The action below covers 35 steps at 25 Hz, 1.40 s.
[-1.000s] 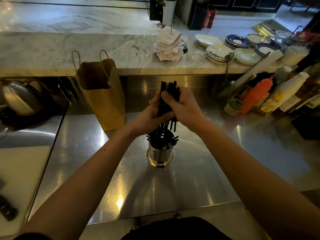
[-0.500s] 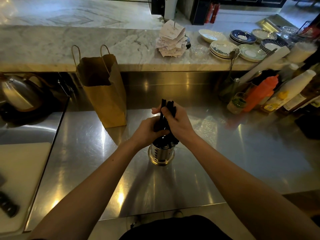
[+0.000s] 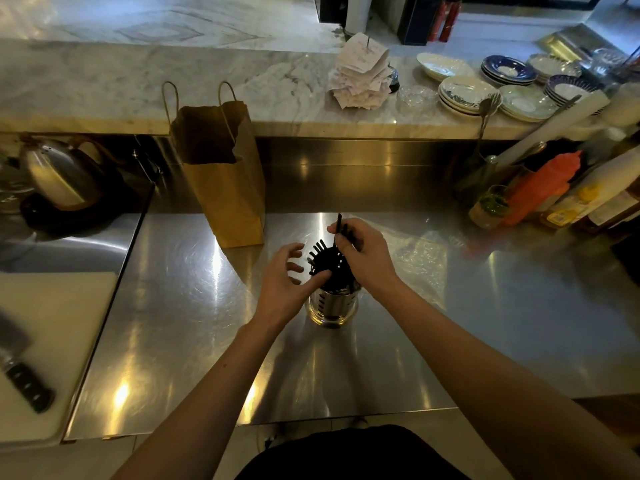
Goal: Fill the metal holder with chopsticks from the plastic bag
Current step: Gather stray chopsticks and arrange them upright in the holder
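Chopsticks (image 3: 325, 263), black and fanned out, stand in a slotted metal holder (image 3: 331, 306) at the centre of the frame, on a shiny steel table (image 3: 194, 306). Two bare forearms reach in from the bottom edge toward the holder.

The right hand (image 3: 369, 259) is over the upper right side of the bundle. Its fingers (image 3: 348, 237) are curled and pinch a few chopsticks, one of which pokes up above the hand. The left hand (image 3: 280, 280) is just left of the bundle with its fingers (image 3: 294, 251) spread and relaxed, gripping nothing. Its thumb touches the side of the chopsticks near the holder's rim.

A patch of crinkled clear plastic (image 3: 424, 252) lies flat on the table just right of the right hand; whether it is the plastic bag cannot be told.

A brown paper bag (image 3: 225, 192) with twine handles stands upright, upper left of the holder and apart from it. At the far left are a metal kettle (image 3: 57, 174) and, below it, a white cutting board (image 3: 55, 327) with a knife (image 3: 26, 381) lying on it.

A raised marble ledge (image 3: 138, 84) crosses the top of the frame. On it sit a spike of paper slips (image 3: 360, 74) and, further right, stacked patterned plates (image 3: 462, 95). At the right edge, below the ledge, an orange squeeze bottle (image 3: 540, 188) leans among other bottles.
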{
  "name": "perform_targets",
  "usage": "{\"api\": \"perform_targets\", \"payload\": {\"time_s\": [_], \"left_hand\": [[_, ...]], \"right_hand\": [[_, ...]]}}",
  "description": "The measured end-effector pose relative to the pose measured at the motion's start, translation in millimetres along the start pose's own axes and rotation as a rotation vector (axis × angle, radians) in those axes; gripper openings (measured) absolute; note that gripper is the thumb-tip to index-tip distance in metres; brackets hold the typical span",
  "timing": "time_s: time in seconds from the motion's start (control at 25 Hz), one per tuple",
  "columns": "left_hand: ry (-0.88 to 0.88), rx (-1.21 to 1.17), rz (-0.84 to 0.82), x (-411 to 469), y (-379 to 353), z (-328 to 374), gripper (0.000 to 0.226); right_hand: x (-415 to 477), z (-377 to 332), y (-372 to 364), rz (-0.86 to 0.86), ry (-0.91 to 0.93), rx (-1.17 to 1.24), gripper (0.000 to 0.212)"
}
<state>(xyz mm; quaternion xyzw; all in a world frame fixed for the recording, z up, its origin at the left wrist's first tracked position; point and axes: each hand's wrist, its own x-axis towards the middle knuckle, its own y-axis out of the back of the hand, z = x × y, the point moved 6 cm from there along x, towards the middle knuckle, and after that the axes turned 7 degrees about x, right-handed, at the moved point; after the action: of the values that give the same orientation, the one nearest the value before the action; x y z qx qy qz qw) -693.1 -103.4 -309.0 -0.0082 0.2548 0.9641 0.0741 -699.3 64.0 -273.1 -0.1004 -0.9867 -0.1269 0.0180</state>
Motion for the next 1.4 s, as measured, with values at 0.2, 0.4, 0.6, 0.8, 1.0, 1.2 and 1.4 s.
{"api": "perform_targets", "payload": {"time_s": [0.2,0.4,0.6,0.8,1.0,1.2,1.4], "left_hand": [[-0.009,0.068,0.008,2,-4,9,0.033],[-0.019,0.143,0.097,4,-2,14,0.016],[-0.07,0.195,0.162,0,8,22,0.019],[-0.144,0.237,0.162,2,22,44,0.02],[-0.305,0.355,0.119,5,47,84,0.016],[-0.465,0.397,0.09,3,76,140,0.014],[-0.512,0.213,0.115,7,99,171,0.019]], "right_hand": [[-12,-6,8,0.03,0.016,-0.084,0.02],[-16,-12,7,0.0,0.065,-0.226,0.013],[-21,-15,9,-0.026,0.043,-0.302,0.023],[-25,-22,7,-0.088,0.087,-0.434,0.029],[-21,-32,-2,-0.23,0.098,-0.496,0.041],[-13,-54,-14,-0.278,0.141,-0.248,0.024],[-11,-83,-16,-0.226,0.165,0.024,0.012]]}}
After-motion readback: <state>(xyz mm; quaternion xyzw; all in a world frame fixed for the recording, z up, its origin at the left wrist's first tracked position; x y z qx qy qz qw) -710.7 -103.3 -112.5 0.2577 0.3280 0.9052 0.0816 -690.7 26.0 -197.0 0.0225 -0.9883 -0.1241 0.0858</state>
